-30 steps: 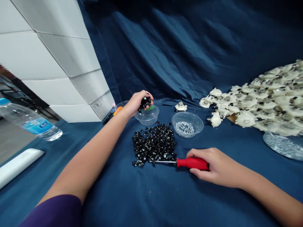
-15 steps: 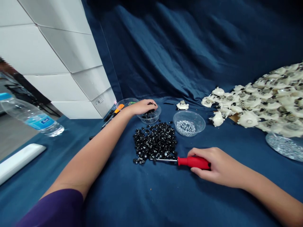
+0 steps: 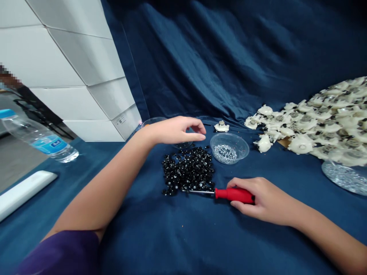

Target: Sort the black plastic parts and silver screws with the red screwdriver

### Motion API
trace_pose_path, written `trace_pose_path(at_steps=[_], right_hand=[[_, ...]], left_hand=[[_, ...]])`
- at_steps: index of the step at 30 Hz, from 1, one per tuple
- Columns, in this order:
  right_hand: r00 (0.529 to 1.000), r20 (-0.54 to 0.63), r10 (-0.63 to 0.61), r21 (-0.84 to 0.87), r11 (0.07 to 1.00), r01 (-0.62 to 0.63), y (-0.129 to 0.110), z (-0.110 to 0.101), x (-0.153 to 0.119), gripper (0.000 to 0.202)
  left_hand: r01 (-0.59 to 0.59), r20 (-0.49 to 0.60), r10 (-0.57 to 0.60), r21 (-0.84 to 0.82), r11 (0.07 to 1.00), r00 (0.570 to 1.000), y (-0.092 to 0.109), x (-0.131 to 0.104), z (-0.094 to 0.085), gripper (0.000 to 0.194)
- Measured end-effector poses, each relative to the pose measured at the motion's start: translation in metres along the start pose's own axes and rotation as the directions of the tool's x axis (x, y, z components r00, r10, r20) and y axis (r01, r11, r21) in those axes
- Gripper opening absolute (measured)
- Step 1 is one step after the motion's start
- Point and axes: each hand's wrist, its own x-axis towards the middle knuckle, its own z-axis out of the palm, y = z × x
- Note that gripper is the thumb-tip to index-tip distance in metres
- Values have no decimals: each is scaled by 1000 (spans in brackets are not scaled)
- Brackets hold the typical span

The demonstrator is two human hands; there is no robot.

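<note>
My left hand (image 3: 182, 130) is raised over a clear bowl (image 3: 183, 145), which it largely covers. Its thumb and fingers are apart, with nothing between them. A heap of small black parts (image 3: 187, 168) lies on the blue cloth just in front of it. To the right of the heap stands a clear bowl of silvery screws (image 3: 226, 152). My right hand (image 3: 258, 198) is closed around the red handle of a screwdriver (image 3: 235, 195), whose shaft points left and whose tip touches the front edge of the black heap.
White cast parts (image 3: 309, 130) are piled at the right, and one more (image 3: 221, 126) sits behind the screw bowl. A plastic bag (image 3: 346, 177) lies at the right edge. White boxes (image 3: 83, 103), a bottle (image 3: 48, 143) and a white bar (image 3: 25, 193) are at left.
My left hand has moved right and opened; the black parts seen at its fingers before no longer show there. My right hand and the screwdriver have hardly moved.
</note>
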Motion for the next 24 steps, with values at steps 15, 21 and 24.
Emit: trace_pose_path(at_steps=[15,21,24], right_hand=[[1000,-10,2,-2,1000,-2,1,-6,-5,18],[1000,-16,1,6,1000,-1,1,-5,-5,19],[1000,-18,-1,12,1000,1,1,-4,-5,19]], left_hand=[[-104,-11,109,201,974,994,-20,-45,108,91],[5,65,-17,172,985,998,-24,-44,114,110],[-17,26,13,155,988,1000,-24,-43,115,104]])
